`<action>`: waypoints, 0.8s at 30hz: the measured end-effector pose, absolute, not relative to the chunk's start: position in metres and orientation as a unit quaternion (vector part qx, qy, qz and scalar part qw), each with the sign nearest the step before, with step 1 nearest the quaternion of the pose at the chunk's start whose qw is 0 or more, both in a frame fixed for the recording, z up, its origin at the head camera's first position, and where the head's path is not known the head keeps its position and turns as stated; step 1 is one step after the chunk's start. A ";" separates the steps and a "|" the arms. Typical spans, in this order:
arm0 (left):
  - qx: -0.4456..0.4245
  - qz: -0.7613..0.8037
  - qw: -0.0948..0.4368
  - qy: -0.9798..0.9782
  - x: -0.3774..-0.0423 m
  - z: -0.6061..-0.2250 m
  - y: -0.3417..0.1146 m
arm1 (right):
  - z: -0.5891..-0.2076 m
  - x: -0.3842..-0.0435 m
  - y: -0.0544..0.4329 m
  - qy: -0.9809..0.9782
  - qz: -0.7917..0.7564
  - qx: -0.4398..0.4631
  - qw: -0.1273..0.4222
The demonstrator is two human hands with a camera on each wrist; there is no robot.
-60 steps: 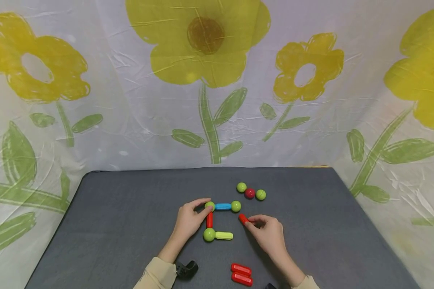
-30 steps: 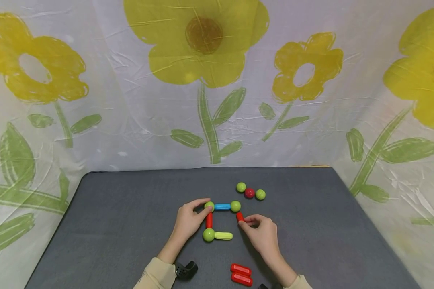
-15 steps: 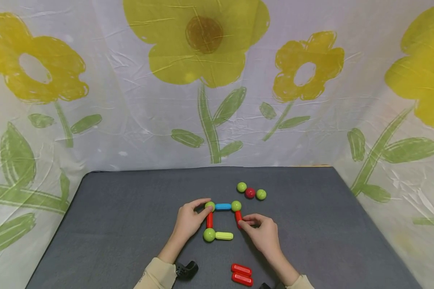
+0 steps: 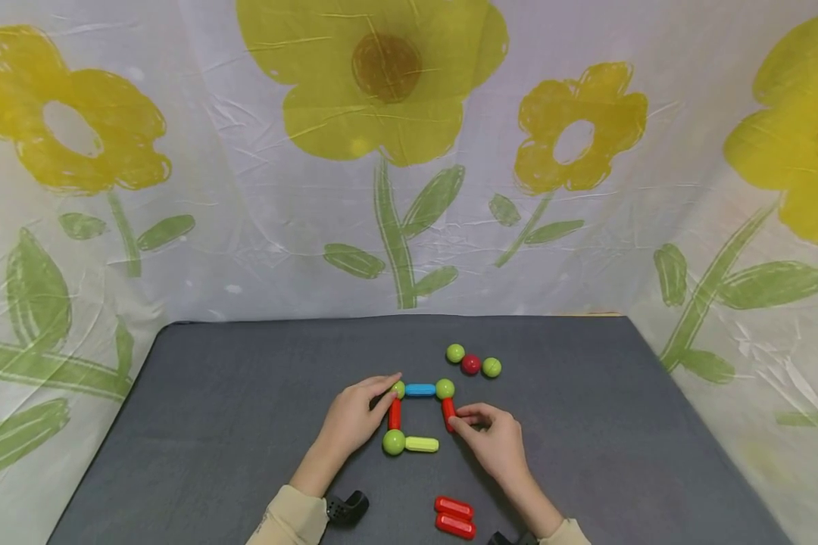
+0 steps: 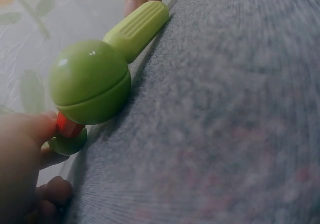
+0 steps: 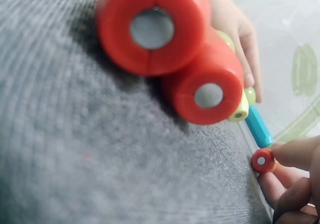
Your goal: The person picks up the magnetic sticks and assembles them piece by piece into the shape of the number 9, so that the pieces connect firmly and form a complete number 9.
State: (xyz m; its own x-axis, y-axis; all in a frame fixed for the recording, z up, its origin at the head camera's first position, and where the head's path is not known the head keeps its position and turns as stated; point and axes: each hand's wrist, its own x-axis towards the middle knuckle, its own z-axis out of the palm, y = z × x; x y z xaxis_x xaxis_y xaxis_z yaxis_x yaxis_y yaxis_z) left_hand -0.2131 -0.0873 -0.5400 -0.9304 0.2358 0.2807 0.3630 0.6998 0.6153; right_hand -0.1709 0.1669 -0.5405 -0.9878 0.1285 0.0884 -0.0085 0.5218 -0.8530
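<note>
My left hand [image 4: 354,412] holds the green ball [image 4: 398,389] at the far left corner of a partial frame of magnetic rods and balls. From that ball a blue rod [image 4: 420,390] runs right to another green ball [image 4: 445,388], and a red rod [image 4: 394,415] runs toward me to a larger green ball [image 4: 394,442]. A yellow-green rod [image 4: 422,444] sticks out rightward from the larger ball. My right hand [image 4: 494,439] pinches a red magnetic rod [image 4: 448,409] by its near end; the far end meets the right green ball. A metal disc shows on that rod [image 6: 261,160] in the right wrist view.
Two spare red rods [image 4: 455,516] lie side by side near me on the dark grey table [image 4: 245,424]. Beyond the frame, a red ball [image 4: 471,364] sits between two green balls [image 4: 455,353]. A flowered sheet [image 4: 266,227] hangs behind the table.
My right hand has brought its red rod leftward and turned it, so its end now meets the right green ball. My left hand has shifted its fingers slightly around its ball.
</note>
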 end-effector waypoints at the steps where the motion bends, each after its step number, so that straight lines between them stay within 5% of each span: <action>1: -0.165 -0.348 0.094 -0.918 -0.213 -0.541 -0.088 | -0.541 -0.171 0.167 -0.869 0.489 -0.034 0.069; 24: -0.157 -0.391 0.102 -0.901 -0.215 -0.547 -0.090 | -0.541 -0.172 0.171 -0.861 0.505 0.007 0.052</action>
